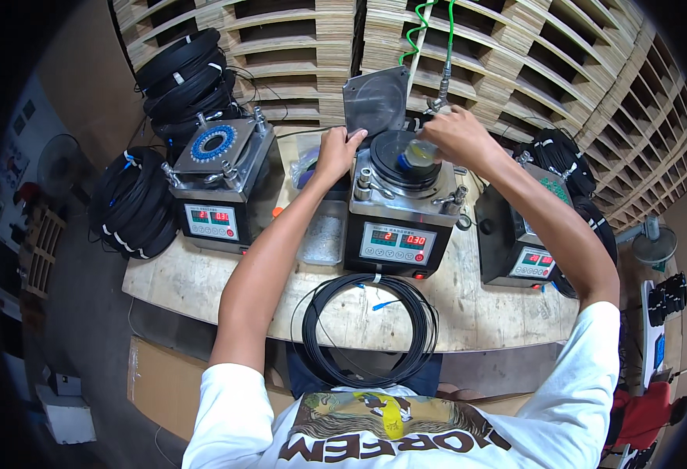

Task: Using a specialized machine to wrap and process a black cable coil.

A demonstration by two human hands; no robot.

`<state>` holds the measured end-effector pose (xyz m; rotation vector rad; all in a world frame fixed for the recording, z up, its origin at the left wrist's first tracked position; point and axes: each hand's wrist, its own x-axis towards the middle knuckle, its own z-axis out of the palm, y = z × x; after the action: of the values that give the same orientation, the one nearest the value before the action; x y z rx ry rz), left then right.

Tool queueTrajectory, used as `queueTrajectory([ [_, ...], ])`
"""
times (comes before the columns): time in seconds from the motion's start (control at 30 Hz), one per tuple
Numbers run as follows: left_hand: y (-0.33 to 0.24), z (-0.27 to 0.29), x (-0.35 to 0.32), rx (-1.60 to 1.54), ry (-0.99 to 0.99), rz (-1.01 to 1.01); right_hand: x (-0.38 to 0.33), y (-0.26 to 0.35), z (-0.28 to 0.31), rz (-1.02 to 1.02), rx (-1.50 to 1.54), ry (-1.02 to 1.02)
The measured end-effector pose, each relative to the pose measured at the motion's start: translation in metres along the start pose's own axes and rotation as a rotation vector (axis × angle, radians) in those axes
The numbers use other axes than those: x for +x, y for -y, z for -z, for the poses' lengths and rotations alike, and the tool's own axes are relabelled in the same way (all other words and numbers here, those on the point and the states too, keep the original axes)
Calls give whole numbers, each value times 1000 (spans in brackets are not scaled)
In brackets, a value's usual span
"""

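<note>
My left hand (335,151) rests on the upper left edge of the middle machine (396,227), beside its raised grey lid (374,100). My right hand (454,134) is closed on a small clear bottle (419,152) and tips it over the black round pad (394,160) on top of that machine. A coil of thin black cable (371,328) with a blue end lies on the wooden table (202,281) in front of the machine, near my body.
A second machine (217,184) with a blue ring on top stands at the left, a third (519,242) at the right. Bundles of black cable (132,203) lie around them. Wooden pallets (515,55) are stacked behind. A clear tray (324,234) sits between the machines.
</note>
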<state>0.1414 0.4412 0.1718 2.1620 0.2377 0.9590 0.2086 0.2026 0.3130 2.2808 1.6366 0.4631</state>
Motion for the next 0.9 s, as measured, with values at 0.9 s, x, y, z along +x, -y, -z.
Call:
queueTrajectory([
  [0.9,9,-5,2,7,86,-2,-120,2,-130,-660,1435,-538],
])
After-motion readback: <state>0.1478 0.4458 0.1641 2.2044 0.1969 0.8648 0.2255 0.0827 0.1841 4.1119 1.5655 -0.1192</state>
